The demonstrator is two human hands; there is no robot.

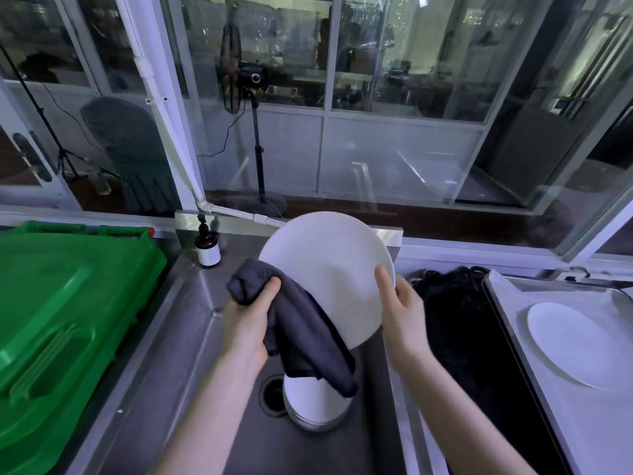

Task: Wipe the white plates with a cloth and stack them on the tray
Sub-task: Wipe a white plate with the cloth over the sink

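A green bin (68, 303) fills the space left of the steel sink (191, 337). A tray (513, 296) sits right of the sink and carries one white plate (575, 344). Above the sink, a tilted white plate (329, 269) is held up. The right hand (404, 313) has its fingers grasping that plate's rim. The left hand (246, 323) has its fingers clenched round a dark cloth (301, 330) lying against the plate's lower edge. A stack of plates (315, 406) stands inside the sink. A brown bottle (207, 248) stands at the sink's far left corner.
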